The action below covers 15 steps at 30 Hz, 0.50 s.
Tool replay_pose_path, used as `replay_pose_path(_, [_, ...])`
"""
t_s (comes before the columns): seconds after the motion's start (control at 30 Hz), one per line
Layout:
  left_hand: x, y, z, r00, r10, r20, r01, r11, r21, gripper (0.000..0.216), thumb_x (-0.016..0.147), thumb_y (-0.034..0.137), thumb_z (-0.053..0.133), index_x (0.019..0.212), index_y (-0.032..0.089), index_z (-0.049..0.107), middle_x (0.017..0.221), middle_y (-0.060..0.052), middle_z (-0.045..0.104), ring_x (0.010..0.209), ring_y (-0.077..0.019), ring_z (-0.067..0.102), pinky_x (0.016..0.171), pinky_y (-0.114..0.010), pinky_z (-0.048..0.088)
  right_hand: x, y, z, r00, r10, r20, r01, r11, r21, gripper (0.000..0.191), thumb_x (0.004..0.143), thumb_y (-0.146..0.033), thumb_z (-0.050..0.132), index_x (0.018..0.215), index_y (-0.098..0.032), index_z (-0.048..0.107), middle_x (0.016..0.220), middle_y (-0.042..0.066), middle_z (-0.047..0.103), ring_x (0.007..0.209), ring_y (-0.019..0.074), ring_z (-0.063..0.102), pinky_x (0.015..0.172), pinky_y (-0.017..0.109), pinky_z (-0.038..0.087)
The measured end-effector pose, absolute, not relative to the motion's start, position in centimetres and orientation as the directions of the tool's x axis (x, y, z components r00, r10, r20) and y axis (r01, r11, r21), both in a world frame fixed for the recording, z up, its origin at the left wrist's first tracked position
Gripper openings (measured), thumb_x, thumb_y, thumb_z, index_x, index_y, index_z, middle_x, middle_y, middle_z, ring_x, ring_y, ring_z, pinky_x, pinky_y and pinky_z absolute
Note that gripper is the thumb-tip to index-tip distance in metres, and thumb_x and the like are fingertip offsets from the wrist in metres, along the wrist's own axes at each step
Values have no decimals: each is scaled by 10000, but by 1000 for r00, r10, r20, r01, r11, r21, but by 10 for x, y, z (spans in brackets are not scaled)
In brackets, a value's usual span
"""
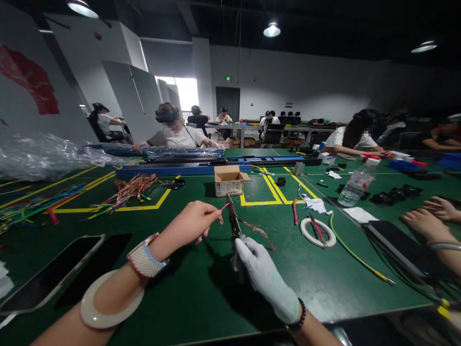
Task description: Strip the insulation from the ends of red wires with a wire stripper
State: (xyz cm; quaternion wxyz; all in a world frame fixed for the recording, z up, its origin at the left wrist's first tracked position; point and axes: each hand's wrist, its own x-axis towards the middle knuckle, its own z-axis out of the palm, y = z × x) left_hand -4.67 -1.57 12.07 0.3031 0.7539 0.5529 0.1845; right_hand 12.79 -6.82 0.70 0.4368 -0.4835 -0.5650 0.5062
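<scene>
Red insulation covers the thin wire (224, 207) pinched between the thumb and fingers of the bare left hand (200, 218), held out over the middle of the table (187, 298). The gloved right hand (255, 262) is closed around the handles of a pliers-like tool (234, 221), whose head points up and away, where the wire meets it; whether its jaws bite cannot be told. The hands are apart, joined only through wire and tool. Frayed copper strands (264, 235) trail beyond the tool on the right. The step in hand looks like working the wire with the tool; from this pose, a move would seem to call for a firm pinch on the left and a steady squeeze on the right. Just beyond the tool sits an open cardboard box (229, 186). Yellow lines mark the green surface, with a heap of bare copper (137, 188) and coloured wires (39, 204) to the left, and a white tape ring (304, 230) and water bottle (355, 185) to the right. Across the table sits a co-worker (183, 137); others work farther back in the dim room, under hanging lamps (272, 30).
</scene>
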Motion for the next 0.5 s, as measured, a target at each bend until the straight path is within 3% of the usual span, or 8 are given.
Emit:
replay_pose_path(0.1, [-56, -8, 124, 448, 892, 52, 737, -402, 543, 420, 910, 446, 398, 852, 176, 715, 495, 16, 597, 405, -149, 559, 472, -231, 424, 140, -71, 17, -202, 979, -14, 50, -4, -999, 498, 859, -621, 461, 684, -161, 533, 575, -21, 525, 426, 69, 450, 367, 177, 328])
replay_pose_path(0.17, [-65, 0, 125, 566, 808, 165, 717, -581, 385, 388, 923, 429, 414, 930, 204, 729, 708, -24, 718, 612, -179, 658, 605, -250, 463, 153, -73, 28, -293, 955, -42, 15, -39, -999, 538, 853, -622, 466, 587, -156, 505, 559, -11, 516, 406, 66, 441, 347, 178, 325])
replay_pose_path(0.2, [-69, 5, 124, 635, 746, 201, 685, -664, 299, 354, 925, 412, 434, 981, 219, 725, 877, -40, 744, 768, -199, 683, 696, -263, 471, 160, -74, 34, -354, 934, -57, 5, -59, -998, 569, 861, -620, 449, 540, -151, 490, 565, 0, 524, 403, 64, 449, 347, 177, 328])
replay_pose_path(0.27, [-76, 16, 122, 742, 642, 192, 621, -767, 166, 301, 933, 376, 460, 1061, 252, 703, 1029, -34, 734, 903, -204, 677, 777, -270, 458, 176, -75, 44, -449, 888, -97, -18, -118, -993, 584, 857, -618, 452, 516, -145, 494, 590, 23, 554, 433, 79, 496, 338, 175, 330])
replay_pose_path(0.5, [-74, 35, 122, 880, 459, 119, 472, -873, -125, 267, 936, 184, 472, 1052, 277, 694, 891, -15, 753, 741, -158, 678, 716, -260, 433, 217, -61, 61, -618, 753, -227, 41, -257, -966, 493, 857, -519, 541, 559, -127, 510, 628, 25, 593, 524, 104, 599, 486, 186, 451])
